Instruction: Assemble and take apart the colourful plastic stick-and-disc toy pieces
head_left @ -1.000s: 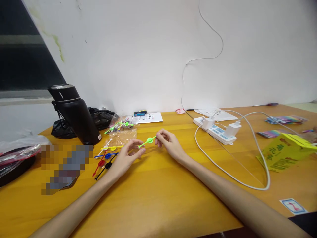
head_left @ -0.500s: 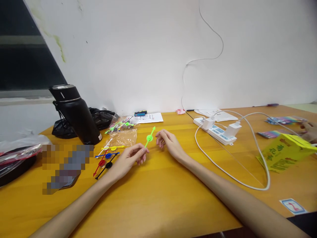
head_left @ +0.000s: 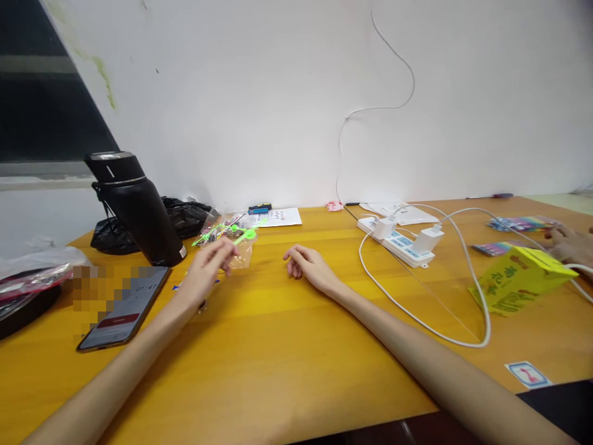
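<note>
My left hand (head_left: 202, 267) is closed, pinching a bright green spinner arrow (head_left: 251, 234) that points up and to the right. The arrow passes in front of a clear plastic bag (head_left: 243, 256) with more coloured spinner arrows on it. Beneath my left hand lie other spinner arrows, mostly hidden; a blue tip (head_left: 176, 287) peeks out. My right hand (head_left: 309, 267) rests on the wooden table (head_left: 278, 358), fingers loosely curled and slightly apart, holding nothing.
On the left are a black bottle (head_left: 139, 213), a black plastic bag (head_left: 189, 216) and a phone (head_left: 134, 309). To the right, a power strip (head_left: 407, 248) trails a looping white cable near a yellow box (head_left: 519, 281). Another person's hand (head_left: 569, 244) is at the far right.
My left hand has moved left and slightly up with the green spinner arrow, now covering most of the loose arrows. My right hand stays nearly in place. The view has shifted slightly.
</note>
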A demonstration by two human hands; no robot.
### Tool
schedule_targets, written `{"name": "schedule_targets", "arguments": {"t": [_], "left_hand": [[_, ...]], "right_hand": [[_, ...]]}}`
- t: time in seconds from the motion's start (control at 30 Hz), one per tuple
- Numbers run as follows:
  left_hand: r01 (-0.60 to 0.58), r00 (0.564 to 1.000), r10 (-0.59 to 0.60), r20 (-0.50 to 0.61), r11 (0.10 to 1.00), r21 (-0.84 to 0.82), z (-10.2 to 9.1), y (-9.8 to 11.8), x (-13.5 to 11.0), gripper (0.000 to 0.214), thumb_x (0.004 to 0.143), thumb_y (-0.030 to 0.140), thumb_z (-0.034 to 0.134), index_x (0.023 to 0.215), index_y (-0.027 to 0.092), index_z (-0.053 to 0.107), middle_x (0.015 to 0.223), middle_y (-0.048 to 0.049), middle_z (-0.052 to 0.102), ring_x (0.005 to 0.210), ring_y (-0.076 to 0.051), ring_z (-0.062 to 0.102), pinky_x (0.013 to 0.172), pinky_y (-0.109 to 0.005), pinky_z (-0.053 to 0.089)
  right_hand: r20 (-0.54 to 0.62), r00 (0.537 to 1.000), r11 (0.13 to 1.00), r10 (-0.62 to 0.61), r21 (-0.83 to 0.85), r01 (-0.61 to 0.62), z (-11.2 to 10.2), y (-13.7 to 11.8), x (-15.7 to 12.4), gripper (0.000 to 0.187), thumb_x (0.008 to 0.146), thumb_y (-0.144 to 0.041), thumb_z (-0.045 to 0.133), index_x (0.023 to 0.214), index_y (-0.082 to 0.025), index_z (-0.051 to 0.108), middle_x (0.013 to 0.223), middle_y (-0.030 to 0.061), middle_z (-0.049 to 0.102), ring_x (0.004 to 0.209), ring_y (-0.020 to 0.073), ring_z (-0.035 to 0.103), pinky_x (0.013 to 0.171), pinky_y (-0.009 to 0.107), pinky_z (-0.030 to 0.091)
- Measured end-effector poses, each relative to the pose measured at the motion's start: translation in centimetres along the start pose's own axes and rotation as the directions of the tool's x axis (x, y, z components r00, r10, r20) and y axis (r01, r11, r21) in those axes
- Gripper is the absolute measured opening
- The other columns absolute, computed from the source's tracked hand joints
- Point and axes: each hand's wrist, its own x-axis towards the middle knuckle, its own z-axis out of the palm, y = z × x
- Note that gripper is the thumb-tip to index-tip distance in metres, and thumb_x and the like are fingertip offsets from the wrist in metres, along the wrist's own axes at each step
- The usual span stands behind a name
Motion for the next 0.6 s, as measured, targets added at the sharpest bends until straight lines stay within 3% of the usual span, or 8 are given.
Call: {"name": "schedule_targets", "arguments": {"t": [0.03, 0.1, 0.2, 0.33, 0.47, 0.6], "left_hand": [[0.000, 0.999, 0.001, -0.045, 0.999, 0.036, -1.2, 0.6, 0.3, 0.035, 0.090, 0.054, 0.057, 0.082, 0.020, 0.061, 0.073, 0.0005, 0.052, 0.064, -0.015, 0.048, 0.059, -0.023, 0.043], [0.023, 1.000, -0.019, -0.023, 0.984, 0.177, -3.8, 1.7, 0.5, 0.034, 0.092, 0.051, 0.054, 0.081, 0.020, 0.060, 0.067, 0.0027, 0.045, 0.064, -0.014, 0.043, 0.061, -0.021, 0.040], [0.078, 0.996, -0.087, -0.006, 0.857, 0.509, -7.7, 2.8, -0.5, 0.036, 0.095, 0.051, 0.047, 0.085, 0.020, 0.063, 0.068, 0.0040, 0.050, 0.069, -0.013, 0.043, 0.064, -0.017, 0.033], [0.221, 0.974, -0.196, -0.114, 0.706, 0.673, -11.7, 1.9, -3.1, 0.034, 0.095, 0.049, 0.045, 0.088, 0.022, 0.065, 0.078, 0.0067, 0.064, 0.082, -0.015, 0.052, 0.073, -0.017, 0.033], [0.322, 0.946, -0.233, -0.226, 0.588, 0.742, -13.6, -0.4, -4.4, 0.037, 0.093, 0.046, 0.044, 0.090, 0.022, 0.072, 0.086, 0.0030, 0.073, 0.089, -0.022, 0.059, 0.076, -0.021, 0.036], [0.367, 0.915, -0.324, -0.240, 0.423, 0.828, -13.4, -1.4, -3.8, 0.044, 0.093, 0.047, 0.041, 0.100, 0.021, 0.075, 0.084, -0.0019, 0.074, 0.086, -0.026, 0.063, 0.072, -0.023, 0.038]], "right_hand": [[0.004, 1.000, 1.000, 0.001, 0.003, -0.001, 0.0, 0.0, 0.0, 0.027, 0.097, -0.041, 0.048, 0.092, -0.018, 0.062, 0.065, -0.0007, 0.065, 0.056, 0.0114, 0.056, 0.057, 0.022, 0.046], [0.005, 1.000, 1.000, 0.002, 0.009, -0.002, -0.1, 0.1, 0.1, 0.027, 0.097, -0.040, 0.048, 0.092, -0.018, 0.062, 0.065, -0.0004, 0.065, 0.056, 0.0114, 0.056, 0.056, 0.022, 0.046], [0.006, 1.000, 1.000, -0.004, 0.010, 0.004, -0.1, 0.3, 0.1, 0.027, 0.096, -0.040, 0.049, 0.092, -0.018, 0.063, 0.065, -0.0003, 0.065, 0.057, 0.0114, 0.056, 0.056, 0.022, 0.045], [0.022, 1.000, 1.000, -0.016, 0.010, 0.016, -0.1, 0.4, 0.1, 0.025, 0.096, -0.040, 0.050, 0.091, -0.018, 0.063, 0.066, -0.0006, 0.065, 0.057, 0.0114, 0.056, 0.057, 0.023, 0.045], [0.019, 1.000, 1.000, -0.019, 0.003, 0.019, 0.0, 0.4, 0.1, 0.023, 0.095, -0.038, 0.051, 0.090, -0.018, 0.062, 0.066, -0.0006, 0.065, 0.057, 0.0115, 0.056, 0.058, 0.023, 0.046], [0.010, 1.000, 1.000, -0.010, -0.010, 0.010, 0.0, 0.2, 0.0, 0.025, 0.095, -0.038, 0.050, 0.091, -0.018, 0.063, 0.066, -0.0001, 0.065, 0.058, 0.0119, 0.056, 0.058, 0.023, 0.046]]}}
